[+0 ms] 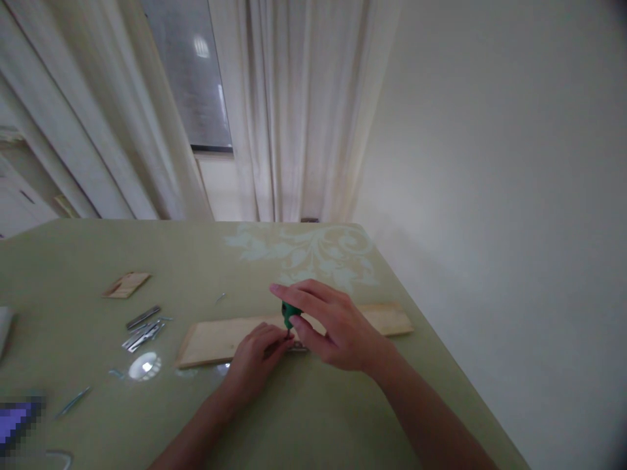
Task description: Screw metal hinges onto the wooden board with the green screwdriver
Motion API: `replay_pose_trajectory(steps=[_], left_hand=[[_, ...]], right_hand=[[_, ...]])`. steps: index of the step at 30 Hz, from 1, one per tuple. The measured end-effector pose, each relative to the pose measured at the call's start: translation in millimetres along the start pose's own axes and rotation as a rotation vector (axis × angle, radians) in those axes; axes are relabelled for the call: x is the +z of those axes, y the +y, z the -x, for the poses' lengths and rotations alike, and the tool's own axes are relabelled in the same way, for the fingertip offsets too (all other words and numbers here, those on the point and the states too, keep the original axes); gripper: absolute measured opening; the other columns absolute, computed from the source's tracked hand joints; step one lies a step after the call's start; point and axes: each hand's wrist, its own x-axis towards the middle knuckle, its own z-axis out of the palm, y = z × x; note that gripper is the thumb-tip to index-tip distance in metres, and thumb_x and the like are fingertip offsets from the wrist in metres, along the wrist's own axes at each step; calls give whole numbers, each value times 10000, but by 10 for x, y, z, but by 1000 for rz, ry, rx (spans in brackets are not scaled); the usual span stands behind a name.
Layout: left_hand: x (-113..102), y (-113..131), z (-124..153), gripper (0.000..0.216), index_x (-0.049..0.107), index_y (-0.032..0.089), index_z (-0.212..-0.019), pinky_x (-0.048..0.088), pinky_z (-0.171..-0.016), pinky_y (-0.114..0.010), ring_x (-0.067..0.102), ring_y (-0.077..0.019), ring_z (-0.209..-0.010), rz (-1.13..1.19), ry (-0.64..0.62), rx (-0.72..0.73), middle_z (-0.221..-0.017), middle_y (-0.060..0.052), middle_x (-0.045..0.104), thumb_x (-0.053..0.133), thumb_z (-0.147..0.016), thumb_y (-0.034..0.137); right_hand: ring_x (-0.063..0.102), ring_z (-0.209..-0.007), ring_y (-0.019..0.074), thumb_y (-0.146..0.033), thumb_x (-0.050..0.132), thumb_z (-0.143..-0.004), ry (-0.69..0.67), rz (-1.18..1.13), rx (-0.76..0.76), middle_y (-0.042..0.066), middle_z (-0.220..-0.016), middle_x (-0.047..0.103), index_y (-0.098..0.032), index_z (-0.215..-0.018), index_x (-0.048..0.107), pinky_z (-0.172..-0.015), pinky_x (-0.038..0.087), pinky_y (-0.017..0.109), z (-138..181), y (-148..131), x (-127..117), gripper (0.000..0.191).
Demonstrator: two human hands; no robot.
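My right hand (333, 323) is closed round a short green screwdriver (289, 314), its shaft pointing down. The tip meets a shiny metal piece, perhaps a hinge (298, 349), at the near edge of a long pale wooden plank (215, 336). My left hand (257, 352) rests on the plank's near edge with its fingers pinched beside the screwdriver tip. What those fingers hold is hidden. The plank lies flat across the table, partly covered by both hands.
Several metal hinges (143, 334) lie in a pile on the green table (147, 424). Behind them is a small wood piece (127, 285). A thin pen-like item (73, 401) and a pixelated purple object (17, 421) lie at lower left. A wall (514, 228) borders the right side.
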Motion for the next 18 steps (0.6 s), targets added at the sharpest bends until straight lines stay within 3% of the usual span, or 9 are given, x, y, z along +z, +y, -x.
replay_pose_trajectory(steps=[4, 9, 14, 18], left_hand=[[22, -10, -10, 201, 769, 238, -935, 534, -846, -331, 672, -230, -912, -1, 19, -8, -958, -59, 770, 614, -999, 350], [16, -30, -3, 201, 780, 242, -964, 547, -869, -344, 681, -238, -952, 16, 19, -14, -1000, -70, 758, 621, -996, 360], [-5, -41, 21, 78, 760, 258, -974, 553, -862, -344, 669, -246, -988, -43, -53, 17, -1057, -58, 739, 736, -918, 306], [50, -69, 34, 90, 759, 250, -961, 547, -861, -367, 662, -253, -989, -109, -27, 42, -1044, -70, 732, 688, -954, 305]], right_hand=[[640, -1012, 176, -290, 590, -1041, 69, 8, -2, 71, -1120, 651, -293, -1462, 576, -916, 562, 324, 0, 43, 33, 421], [629, -1162, 185, -232, 548, -1056, 54, -54, 21, 93, -1298, 654, -282, -1540, 481, -1025, 530, 350, -12, 54, 69, 491], [653, -1061, 165, -260, 583, -1048, 90, -76, -9, 76, -1192, 674, -285, -1441, 584, -945, 557, 308, -15, 45, 91, 393], [660, -1051, 170, -248, 597, -1037, 101, -69, -3, 80, -1179, 678, -265, -1382, 623, -933, 564, 307, -16, 50, 109, 347]])
